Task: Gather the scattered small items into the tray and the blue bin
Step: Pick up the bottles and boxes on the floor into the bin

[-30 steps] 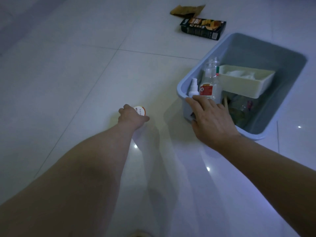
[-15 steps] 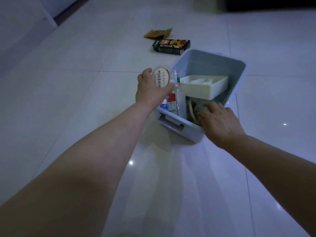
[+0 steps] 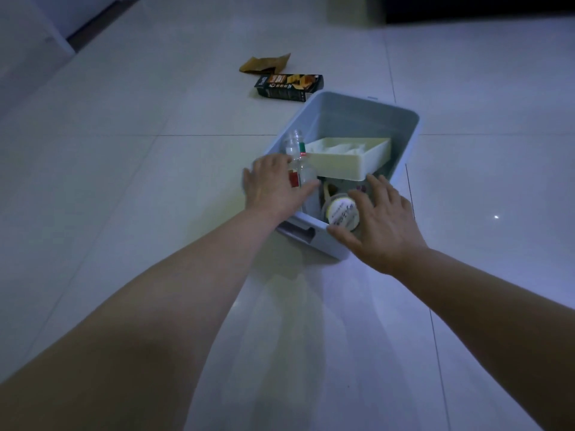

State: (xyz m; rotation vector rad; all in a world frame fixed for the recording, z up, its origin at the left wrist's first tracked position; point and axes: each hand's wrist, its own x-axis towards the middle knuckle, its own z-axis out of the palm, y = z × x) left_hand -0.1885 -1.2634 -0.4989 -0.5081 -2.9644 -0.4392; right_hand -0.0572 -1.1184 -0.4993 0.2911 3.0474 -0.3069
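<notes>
1. The left hand (image 3: 273, 188) lies over the near left corner of the blue bin (image 3: 407, 132). It holds the clear bottle (image 3: 295, 144) low on its body, with the thumb in front and the fingers behind.
2. The right hand (image 3: 385, 222) is spread wide with straight fingers. Its thumb rests on the near rim of the bin, and the fingers reach over the right side of the round container (image 3: 340, 211).
3. The round container lies inside the bin, at the near wall, with its printed lid facing up.
4. The clear bottle stands upright inside the bin, at 9 o'clock from the container. It has a red label.
5. The cream tray (image 3: 351, 164) sits tilted inside the bin, at 12 o'clock from the container.
6. Between the bottle and the container is a brown thing, too dim to name.
7. The bin stands on the white tiled floor (image 3: 124, 181).
8. At 11 o'clock from the bin, a dark box (image 3: 289, 87) lies flat on the floor, just beside the far corner of the bin.
9. A brown packet (image 3: 264, 64) lies just beyond the box.
</notes>
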